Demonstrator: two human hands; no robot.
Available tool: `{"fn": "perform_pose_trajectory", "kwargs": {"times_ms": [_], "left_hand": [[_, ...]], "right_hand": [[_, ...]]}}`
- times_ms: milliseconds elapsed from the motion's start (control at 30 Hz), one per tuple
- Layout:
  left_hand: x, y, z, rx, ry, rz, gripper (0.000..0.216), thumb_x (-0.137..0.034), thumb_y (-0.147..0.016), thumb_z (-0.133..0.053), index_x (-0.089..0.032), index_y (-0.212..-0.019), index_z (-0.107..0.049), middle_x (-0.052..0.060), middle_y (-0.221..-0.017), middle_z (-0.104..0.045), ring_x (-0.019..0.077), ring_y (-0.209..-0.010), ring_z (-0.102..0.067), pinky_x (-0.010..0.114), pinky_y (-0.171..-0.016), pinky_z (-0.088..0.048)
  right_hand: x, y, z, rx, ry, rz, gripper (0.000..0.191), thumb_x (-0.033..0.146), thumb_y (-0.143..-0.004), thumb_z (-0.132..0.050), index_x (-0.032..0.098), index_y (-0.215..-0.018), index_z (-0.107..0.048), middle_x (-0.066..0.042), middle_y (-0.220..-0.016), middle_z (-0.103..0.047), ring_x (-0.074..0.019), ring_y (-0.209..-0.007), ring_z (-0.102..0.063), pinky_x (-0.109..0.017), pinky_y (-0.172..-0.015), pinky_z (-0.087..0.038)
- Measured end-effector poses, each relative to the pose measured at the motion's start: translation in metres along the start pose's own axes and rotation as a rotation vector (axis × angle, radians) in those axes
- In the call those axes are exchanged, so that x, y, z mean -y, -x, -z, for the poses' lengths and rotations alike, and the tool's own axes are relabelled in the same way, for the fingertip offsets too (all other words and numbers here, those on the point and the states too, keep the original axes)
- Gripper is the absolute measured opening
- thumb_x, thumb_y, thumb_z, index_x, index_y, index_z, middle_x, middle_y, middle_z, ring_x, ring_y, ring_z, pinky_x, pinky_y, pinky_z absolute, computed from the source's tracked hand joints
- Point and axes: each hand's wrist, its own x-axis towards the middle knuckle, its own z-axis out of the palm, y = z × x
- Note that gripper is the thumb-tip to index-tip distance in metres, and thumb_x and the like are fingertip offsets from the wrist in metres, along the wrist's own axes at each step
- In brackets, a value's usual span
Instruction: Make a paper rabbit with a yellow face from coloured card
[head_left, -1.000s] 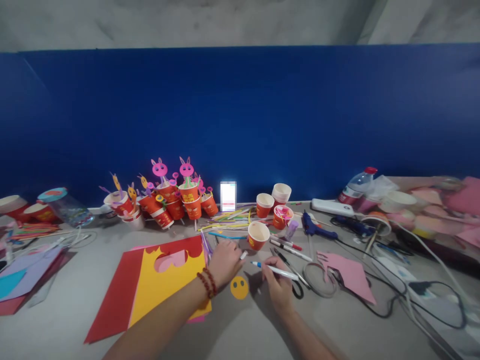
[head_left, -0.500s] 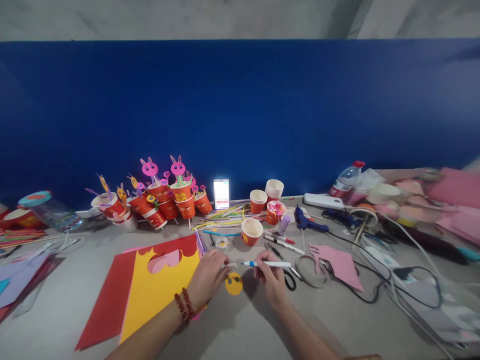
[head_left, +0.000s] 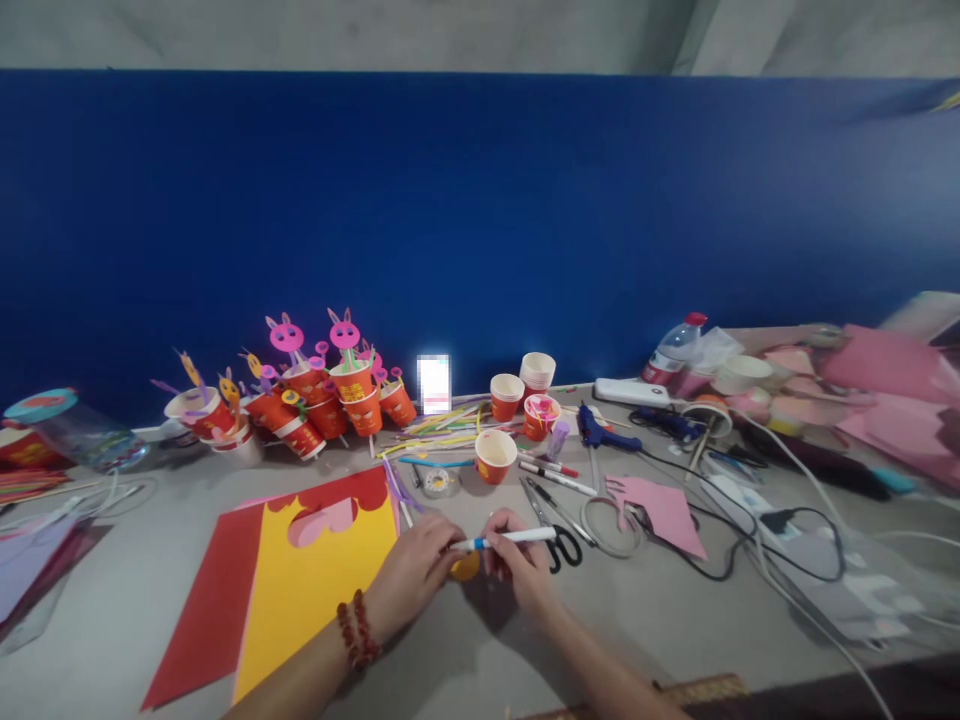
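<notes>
My right hand (head_left: 517, 562) is closed round a white marker (head_left: 529, 536) with a blue band, held almost level and pointing left. The fingers of my left hand (head_left: 424, 555) pinch at the marker's blue end, where a small whitish cap is mostly covered by them. A yellow paper disc (head_left: 466, 568) lies just below the marker between my hands, partly hidden. To the right of my right hand lie black-handled scissors (head_left: 568, 548). Left of my left hand, yellow paper (head_left: 307, 600) with cut-outs rests on red paper (head_left: 199, 610).
Paper cups with pink rabbit figures (head_left: 345, 332) stand at the back left. Nearer the middle are a paper cup (head_left: 495, 462), pipe cleaners (head_left: 442, 430) and markers. Right of these sit a blue glue gun (head_left: 604, 432), pink paper (head_left: 664, 515), a bottle (head_left: 675, 348) and loose cables.
The marker has moved left, so its blue end now meets my left fingers; before there was a gap. The yellow disc is more covered. The view has shifted slightly.
</notes>
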Motion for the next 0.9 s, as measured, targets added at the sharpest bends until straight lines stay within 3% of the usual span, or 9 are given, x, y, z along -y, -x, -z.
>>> {"fn": "perform_pose_trajectory", "kwargs": {"times_ms": [100,200,333,533,633,767,833,900], "left_hand": [[-0.008,0.003,0.003,0.049,0.06,-0.014,0.021,-0.029,-0.1,-0.042,-0.021,-0.097,-0.061,0.005,-0.092,-0.064,0.0187,-0.086,-0.06,0.028,-0.077,-0.047],[-0.016,0.004,0.0,-0.006,0.113,0.028,0.022,-0.028,-0.099,-0.044,-0.021,-0.089,-0.062,0.004,-0.087,-0.065,0.0178,-0.082,-0.06,0.028,-0.076,-0.047],[-0.023,0.004,-0.009,-0.095,0.173,0.084,0.021,-0.028,-0.098,-0.048,-0.021,-0.084,-0.062,0.003,-0.082,-0.065,0.0176,-0.078,-0.061,0.028,-0.074,-0.048],[-0.03,0.005,-0.022,-0.167,0.176,0.076,0.02,-0.027,-0.097,-0.048,-0.021,-0.087,-0.065,0.006,-0.088,-0.069,0.0204,-0.085,-0.063,0.031,-0.078,-0.051],[-0.026,0.005,-0.026,-0.154,0.152,0.061,0.019,-0.027,-0.097,-0.049,-0.021,-0.089,-0.065,0.006,-0.088,-0.07,0.0192,-0.085,-0.065,0.03,-0.078,-0.052],[-0.001,0.003,-0.016,-0.143,-0.128,-0.008,0.023,-0.03,-0.1,-0.043,-0.02,-0.098,-0.065,0.006,-0.091,-0.069,0.0185,-0.085,-0.063,0.03,-0.077,-0.052],[0.015,0.001,-0.006,-0.175,-0.349,-0.002,0.025,-0.029,-0.1,-0.043,-0.019,-0.095,-0.065,0.007,-0.091,-0.069,0.0205,-0.085,-0.061,0.034,-0.079,-0.05],[0.028,-0.001,0.0,-0.179,-0.424,0.022,0.024,-0.028,-0.099,-0.045,-0.018,-0.091,-0.066,0.007,-0.088,-0.067,0.023,-0.085,-0.058,0.038,-0.078,-0.048]], "right_hand": [[-0.001,0.001,-0.005,-0.01,-0.008,-0.04,0.038,0.056,-0.085,-0.055,0.019,-0.077,-0.062,0.004,-0.047,-0.05,-0.0112,-0.042,-0.04,-0.022,-0.043,-0.027],[-0.001,0.003,-0.012,-0.047,0.071,-0.003,0.052,0.06,-0.089,-0.042,0.017,-0.079,-0.069,0.004,-0.043,-0.046,-0.0127,-0.041,-0.04,-0.024,-0.044,-0.031],[-0.003,0.008,-0.017,-0.113,0.145,0.027,0.053,0.058,-0.09,-0.04,0.017,-0.08,-0.072,0.005,-0.04,-0.039,-0.0137,-0.039,-0.037,-0.026,-0.043,-0.031],[-0.012,0.017,-0.019,-0.216,0.208,0.105,0.056,0.059,-0.091,-0.036,0.019,-0.08,-0.074,-0.002,-0.051,-0.055,-0.0166,-0.043,-0.043,-0.028,-0.044,-0.037],[-0.013,0.017,-0.015,-0.193,0.272,0.133,0.056,0.058,-0.093,-0.035,0.02,-0.084,-0.075,-0.004,-0.055,-0.06,-0.0185,-0.047,-0.049,-0.03,-0.048,-0.04],[0.002,0.005,0.018,-0.025,0.678,0.172,0.057,0.053,-0.098,-0.03,0.021,-0.08,-0.073,0.002,-0.04,-0.049,-0.0181,-0.04,-0.049,-0.028,-0.047,-0.04],[0.014,-0.006,0.047,-0.068,0.782,0.199,0.042,0.05,-0.093,-0.045,0.022,-0.079,-0.073,-0.001,-0.049,-0.059,-0.0198,-0.048,-0.055,-0.029,-0.053,-0.042],[0.025,-0.017,0.077,-0.16,0.897,0.23,0.03,0.045,-0.088,-0.055,0.021,-0.098,-0.072,-0.008,-0.074,-0.072,-0.0253,-0.069,-0.064,-0.031,-0.062,-0.045]]}}
